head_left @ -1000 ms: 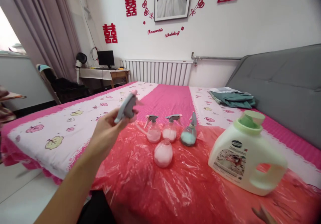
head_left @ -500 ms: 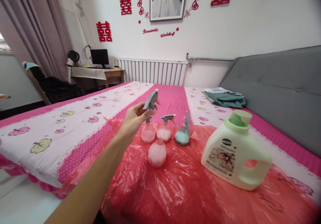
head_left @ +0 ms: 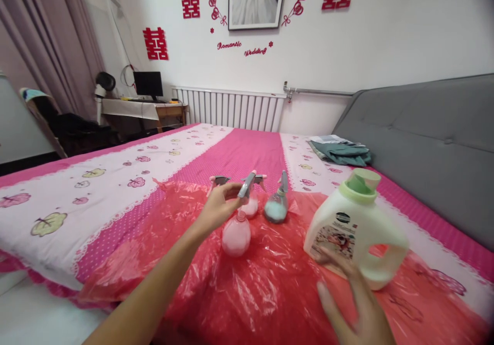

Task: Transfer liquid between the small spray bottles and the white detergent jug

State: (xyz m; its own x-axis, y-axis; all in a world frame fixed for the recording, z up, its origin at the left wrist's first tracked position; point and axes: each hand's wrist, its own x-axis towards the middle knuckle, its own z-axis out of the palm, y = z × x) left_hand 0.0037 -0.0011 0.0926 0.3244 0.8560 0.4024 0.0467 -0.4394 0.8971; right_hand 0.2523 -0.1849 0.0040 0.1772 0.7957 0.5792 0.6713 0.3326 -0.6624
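Observation:
My left hand point(head_left: 216, 208) pinches a grey spray-trigger head point(head_left: 246, 187) just above the neck of a small round bottle of pink liquid point(head_left: 235, 235) that has no cap. Behind it stand two capped pink spray bottles point(head_left: 251, 201) and a teal one point(head_left: 275, 206), all on a red plastic sheet point(head_left: 270, 293). My right hand point(head_left: 355, 298) is at the lower right, fingers spread, its fingertips close to the base of a large white detergent jug with a green cap point(head_left: 357, 226).
The plastic sheet lies on a bed with a pink and white flowered cover point(head_left: 127, 175). Folded green clothes point(head_left: 341, 152) lie near the grey headboard point(head_left: 424, 134). A radiator point(head_left: 227, 109), a desk with a monitor point(head_left: 148, 85) and curtains stand beyond the bed.
My left hand has carried the spray head forward and down to the uncapped pink bottle. My right hand has come into view beside the detergent jug. The camera has turned slightly to the right.

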